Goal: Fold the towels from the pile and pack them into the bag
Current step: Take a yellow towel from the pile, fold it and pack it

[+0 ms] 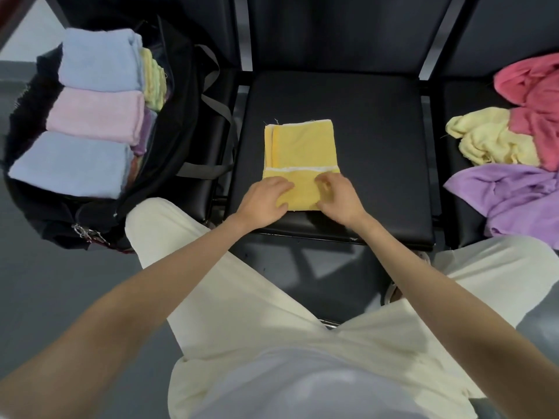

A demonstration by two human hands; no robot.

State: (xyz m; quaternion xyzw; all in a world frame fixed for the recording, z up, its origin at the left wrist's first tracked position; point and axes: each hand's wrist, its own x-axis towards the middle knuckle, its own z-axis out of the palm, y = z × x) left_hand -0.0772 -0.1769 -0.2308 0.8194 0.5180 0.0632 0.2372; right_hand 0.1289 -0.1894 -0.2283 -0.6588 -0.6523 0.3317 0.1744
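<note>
yellow towel (299, 152) lies flat on the middle seat pad (378, 131), near end folded up over itself with a white hem strip across the fold. left hand (263, 198) rests on the folded flap's left corner, fingers fairly straight and together, pressing down. right hand (340, 193) sits on the flap's right side, fingers bent at the knuckles; cannot tell if it pinches cloth or only presses.

room: the towel's near edge sits just inside the pad's front edge. bare pad on the towel's left, right and far sides, most of it to the right and beyond.

bag (181, 122) stands left of the towel, open, touching the seat's left side. three folded towels on top: blue towel (99, 58) farthest, pink towel (96, 114) in the middle, second blue towel (72, 163) nearest. more folded edges wedged beside them, colours hard to make out.

pile right of the towel on the next seat: red towel (535, 98), pale yellow towel (493, 140), purple towel (508, 195), all crumpled and overlapping, red and purple cut off by the frame's right edge.

bag's far side is dark, detail lost. flap parts under both hands hidden.
</note>
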